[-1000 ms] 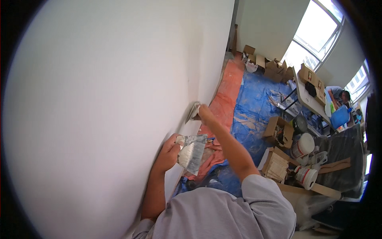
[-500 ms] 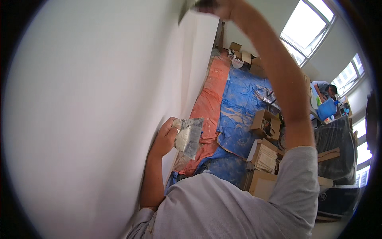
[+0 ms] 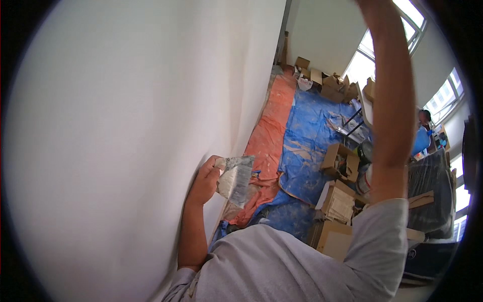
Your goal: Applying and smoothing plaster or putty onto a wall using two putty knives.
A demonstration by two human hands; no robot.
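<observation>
My left hand point(image 3: 203, 184) is closed round the handle end of a wide putty knife point(image 3: 243, 177), close beside a smooth white wall point(image 3: 131, 126). A lump of off-white putty point(image 3: 228, 180) sits on the metal blade, which points right, away from the wall. My right arm point(image 3: 391, 105) is raised high and runs out of the picture at the top. The right hand lies beyond the upper edge, so whatever it holds is hidden.
Red sheeting point(image 3: 274, 116) and blue tarpaulin point(image 3: 307, 136) cover the floor. Opened cardboard boxes point(image 3: 340, 162) stand to the right, with more along the far wall. A wrapped dark item point(image 3: 430, 196) is at far right. Another person point(image 3: 425, 117) is partly visible near the windows.
My right hand, which held a dark-looking tool at the wall's upper part, has swung right and up out of view. The left hand still holds the putty knife, nearly unmoved.
</observation>
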